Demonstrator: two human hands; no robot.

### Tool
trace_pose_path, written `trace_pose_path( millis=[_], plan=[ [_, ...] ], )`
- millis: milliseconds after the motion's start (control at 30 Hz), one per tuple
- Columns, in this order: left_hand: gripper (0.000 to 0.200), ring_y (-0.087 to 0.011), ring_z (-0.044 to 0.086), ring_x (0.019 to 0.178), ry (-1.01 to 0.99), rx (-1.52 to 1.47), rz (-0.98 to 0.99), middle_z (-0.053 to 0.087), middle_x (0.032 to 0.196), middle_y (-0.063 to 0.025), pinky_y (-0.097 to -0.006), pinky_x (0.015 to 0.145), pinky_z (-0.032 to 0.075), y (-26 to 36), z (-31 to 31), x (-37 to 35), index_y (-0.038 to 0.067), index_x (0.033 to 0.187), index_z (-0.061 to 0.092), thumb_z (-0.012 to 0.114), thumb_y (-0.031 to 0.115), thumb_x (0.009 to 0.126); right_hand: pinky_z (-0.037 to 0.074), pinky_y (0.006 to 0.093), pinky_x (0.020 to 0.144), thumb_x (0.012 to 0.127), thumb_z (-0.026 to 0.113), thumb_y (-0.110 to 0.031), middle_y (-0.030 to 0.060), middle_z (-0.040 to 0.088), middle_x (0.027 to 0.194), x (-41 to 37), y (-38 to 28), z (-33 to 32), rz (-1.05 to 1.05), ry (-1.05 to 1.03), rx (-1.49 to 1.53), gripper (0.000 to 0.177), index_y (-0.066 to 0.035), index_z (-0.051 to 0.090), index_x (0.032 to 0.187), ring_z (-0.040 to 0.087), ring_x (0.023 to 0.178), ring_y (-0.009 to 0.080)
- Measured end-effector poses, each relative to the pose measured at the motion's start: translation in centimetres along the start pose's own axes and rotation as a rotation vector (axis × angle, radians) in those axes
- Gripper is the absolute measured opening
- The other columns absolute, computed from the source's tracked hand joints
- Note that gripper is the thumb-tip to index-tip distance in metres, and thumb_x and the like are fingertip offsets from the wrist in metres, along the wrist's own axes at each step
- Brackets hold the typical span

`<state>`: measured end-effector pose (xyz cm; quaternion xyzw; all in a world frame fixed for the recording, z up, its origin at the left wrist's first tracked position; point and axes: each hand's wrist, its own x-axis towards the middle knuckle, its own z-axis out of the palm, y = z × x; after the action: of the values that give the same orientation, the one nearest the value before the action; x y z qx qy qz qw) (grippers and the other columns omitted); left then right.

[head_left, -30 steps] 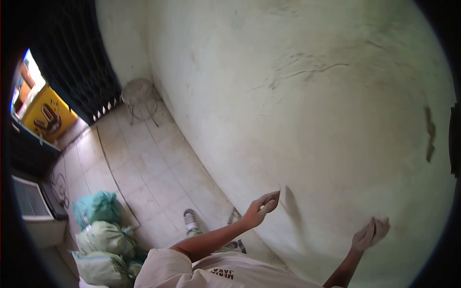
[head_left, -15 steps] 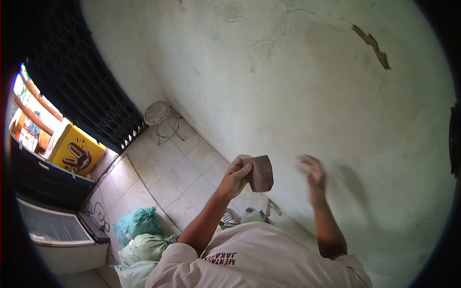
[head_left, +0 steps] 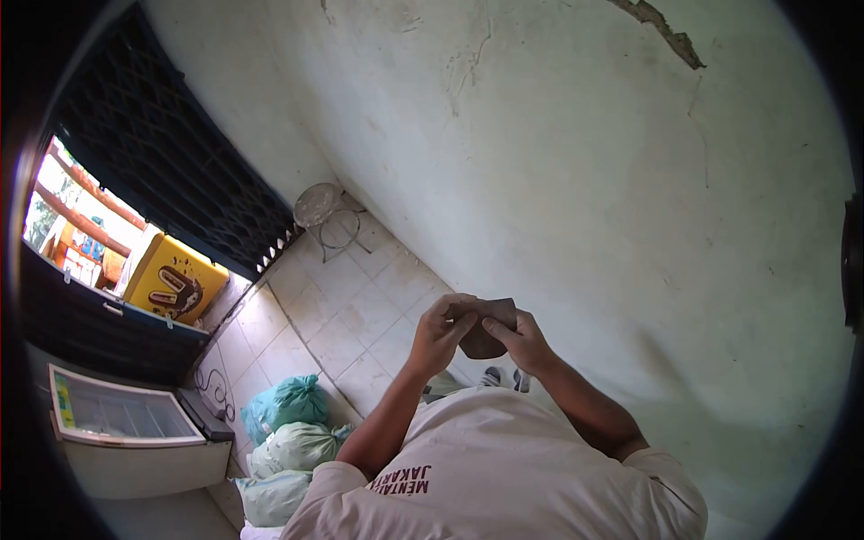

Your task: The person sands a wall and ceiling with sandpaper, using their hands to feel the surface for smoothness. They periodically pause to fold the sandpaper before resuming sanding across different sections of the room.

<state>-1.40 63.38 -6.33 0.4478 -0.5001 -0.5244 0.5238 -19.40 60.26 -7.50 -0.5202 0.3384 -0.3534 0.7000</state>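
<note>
Grip of left hand point(head_left: 439, 329) and right hand point(head_left: 525, 344) pinches brown sheet point(head_left: 487, 326), held between them.

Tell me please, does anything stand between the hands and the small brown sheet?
Nothing visible does. The left hand and the right hand both pinch the brown sheet directly, in front of the pale wall. No other thing lies between them.

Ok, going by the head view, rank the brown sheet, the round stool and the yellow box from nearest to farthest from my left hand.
1. Brown sheet, gripped in the left hand itself.
2. Round stool, against the wall ahead.
3. Yellow box, outside, far left.
</note>
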Motion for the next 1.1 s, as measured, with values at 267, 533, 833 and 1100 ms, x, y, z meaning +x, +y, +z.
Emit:
trace_pose_path(
  millis=[267, 533, 833, 1100],
  plan=[
    [0.042, -0.0173, 0.059, 0.108, -0.129, -0.117, -0.086, 0.061, 0.116, -0.013, -0.0296, 0.086, 0.052, -1.0, -1.1, -0.1, 0.002, 0.128, 0.047, 0.057, -0.009, 0.089, 0.049, 0.029, 0.083, 0.096, 0.059, -0.019, 0.0071, 0.069, 0.102, -0.3, 0.4, 0.6, -0.107, 0.082, -0.184, 0.031, 0.002, 0.062, 0.117, 0.06, 0.092, 0.0108],
    [0.042, -0.0201, 0.059, 0.108, -0.061, -0.187, -0.168, 0.056, 0.124, -0.0147, -0.0306, 0.083, 0.053, -0.7, -10.8, -1.3, -0.001, 0.131, 0.046, 0.058, -0.004, 0.091, 0.047, 0.0285, 0.091, 0.096, 0.059, -0.018, 0.0064, 0.065, 0.114, 5.1, 3.2, 7.4, -0.064, 0.028, 0.045, 0.039, 0.001, 0.055, 0.129, 0.059, 0.102, 0.0108],
    [0.047, -0.0261, 0.059, 0.111, 0.235, -0.072, -0.099, 0.054, 0.128, -0.0175, -0.0353, 0.085, 0.051, -1.6, -29.2, -2.8, 0.001, 0.137, 0.04, 0.054, 0.004, 0.093, 0.046, 0.0294, 0.09, 0.091, 0.064, -0.019, 0.0063, 0.064, 0.113, 15.1, 9.1, 17.6, 0.041, 0.238, 0.3, 0.04, 0.001, 0.058, 0.125, 0.06, 0.099, 0.0125],
    [0.034, -0.0212, 0.063, 0.102, 0.058, 0.021, -0.172, 0.062, 0.119, -0.0136, -0.0334, 0.084, 0.051, -1.3, -39.5, -0.2, 0.001, 0.126, 0.051, 0.056, 0.005, 0.093, 0.049, 0.0311, 0.081, 0.086, 0.067, -0.02, 0.0079, 0.065, 0.103, 19.5, 10.9, 17.9, -0.08, 0.662, 0.478, 0.036, 0.002, 0.061, 0.114, 0.062, 0.092, 0.015]
  ],
)
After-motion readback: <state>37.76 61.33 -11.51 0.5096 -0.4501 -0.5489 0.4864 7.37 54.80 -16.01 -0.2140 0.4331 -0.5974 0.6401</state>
